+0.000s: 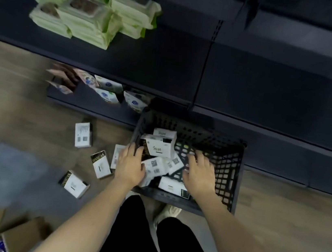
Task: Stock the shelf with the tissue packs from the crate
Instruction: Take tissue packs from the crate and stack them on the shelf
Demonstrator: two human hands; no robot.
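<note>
Down at 6 o'clock, both hands are inside the dark crate (229, 173). I see the left hand (131, 164) with fingers curled onto a white tissue pack (159, 146); the right hand (200, 171) lies spread and relaxed over the packs, grasping nothing. 4 packs (101, 163) lie on the floor at 9 o'clock. Green packs (87, 8) sit on the shelf (169, 66) at 11 o'clock.

The crate (229, 173) looks like dark matt plastic with lattice walls. The tissue packs (159, 146) in it have white printed wrappers. The shelf (169, 66) is dark, smooth and matt. The green-white packs (87, 12) wear soft film with slight sheen. The floor (288, 207) looks wood-grained; the cardboard box (23, 236) is plain brown.
</note>
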